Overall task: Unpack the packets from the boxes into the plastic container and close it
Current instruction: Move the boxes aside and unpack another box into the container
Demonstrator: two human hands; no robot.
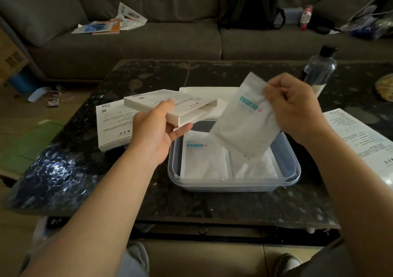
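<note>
– packet in the air, who has it?
– the right hand, fingers pinching its top edge. it hangs tilted over the clear container.
– and the left hand?
– it grips a white box, open end toward the packet, held above the table.
– anything in the container?
– two more packets, lying flat side by side. a white lid lies just behind the container, and another box lies flat on the table to the left.
</note>
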